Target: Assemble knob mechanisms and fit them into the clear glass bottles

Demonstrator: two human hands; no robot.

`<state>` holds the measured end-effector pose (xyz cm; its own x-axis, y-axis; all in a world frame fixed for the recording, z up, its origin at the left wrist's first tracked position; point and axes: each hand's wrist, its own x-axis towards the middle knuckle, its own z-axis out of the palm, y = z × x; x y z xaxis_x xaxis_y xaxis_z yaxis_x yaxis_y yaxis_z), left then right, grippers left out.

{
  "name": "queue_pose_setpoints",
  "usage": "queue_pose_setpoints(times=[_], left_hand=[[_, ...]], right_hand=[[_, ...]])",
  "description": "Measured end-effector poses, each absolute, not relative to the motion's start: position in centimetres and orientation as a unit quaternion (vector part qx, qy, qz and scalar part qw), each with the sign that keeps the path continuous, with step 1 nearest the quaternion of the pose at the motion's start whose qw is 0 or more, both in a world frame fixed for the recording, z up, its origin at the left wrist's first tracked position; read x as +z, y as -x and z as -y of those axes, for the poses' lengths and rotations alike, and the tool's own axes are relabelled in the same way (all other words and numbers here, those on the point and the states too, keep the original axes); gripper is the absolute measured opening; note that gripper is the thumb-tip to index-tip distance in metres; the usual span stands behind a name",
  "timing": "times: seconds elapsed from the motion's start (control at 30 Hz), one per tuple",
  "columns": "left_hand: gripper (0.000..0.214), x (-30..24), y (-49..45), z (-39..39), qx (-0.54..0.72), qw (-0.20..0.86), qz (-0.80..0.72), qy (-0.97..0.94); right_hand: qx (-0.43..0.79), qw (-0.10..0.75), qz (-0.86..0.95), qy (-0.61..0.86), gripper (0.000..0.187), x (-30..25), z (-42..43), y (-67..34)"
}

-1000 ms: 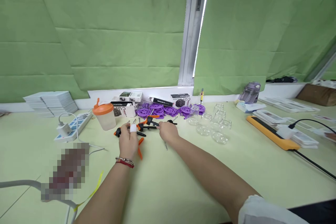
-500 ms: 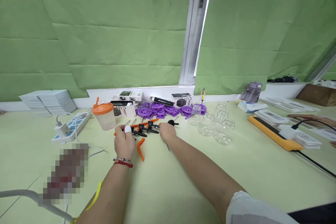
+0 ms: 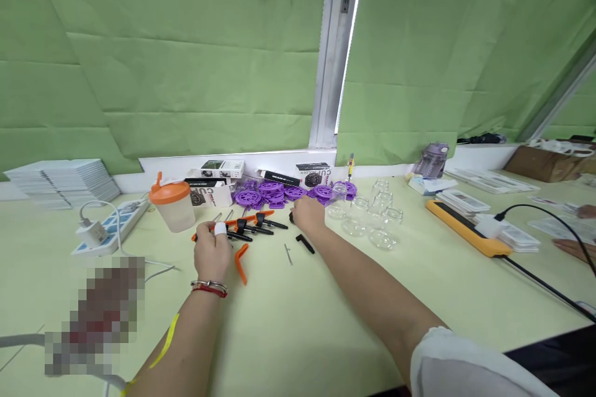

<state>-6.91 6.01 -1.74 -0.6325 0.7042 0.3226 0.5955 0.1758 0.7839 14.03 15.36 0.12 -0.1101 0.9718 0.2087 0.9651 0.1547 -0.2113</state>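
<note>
My left hand (image 3: 213, 252), with a white cover on one finger, is closed at the left end of a row of black rod-like parts (image 3: 261, 229). An orange strip (image 3: 265, 213) lies among them, and a bent orange piece (image 3: 241, 265) lies just to the right of the hand. My right hand (image 3: 309, 213) is curled at the front of a pile of purple wheel-shaped parts (image 3: 271, 191). A small black piece (image 3: 292, 218) shows at its left side; its fingertips are hidden. Below it lie a short black part (image 3: 305, 244) and a metal pin (image 3: 288, 255).
Clear glass-like vessels (image 3: 380, 217) stand right of the purple parts. Cup holder boxes (image 3: 212, 195) line the wall. An orange-lidded cup (image 3: 172, 206) and a power strip (image 3: 112, 226) are on the left. Another person's hand (image 3: 575, 249) is at far right, beyond an orange power strip (image 3: 465, 228).
My right hand has left the row of black parts and moved back toward the purple pile. The short black part now lies uncovered in front of it. The view has turned slightly right.
</note>
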Motion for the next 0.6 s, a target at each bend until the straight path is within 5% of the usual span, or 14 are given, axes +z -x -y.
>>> queue_pose_setpoints(times=[0.27,0.6], left_hand=[[0.028,-1.8,7.2,-6.0,0.491,0.057,-0.757,-0.427],[0.033,-2.2,7.0,-6.0,0.515,0.070,-0.718,-0.464]], right_hand=[[0.156,0.138,0.665,0.717,0.030,-1.3,-15.7,-17.0],[0.171,0.262,0.710,0.631,0.038,0.1,-12.0,-17.0]])
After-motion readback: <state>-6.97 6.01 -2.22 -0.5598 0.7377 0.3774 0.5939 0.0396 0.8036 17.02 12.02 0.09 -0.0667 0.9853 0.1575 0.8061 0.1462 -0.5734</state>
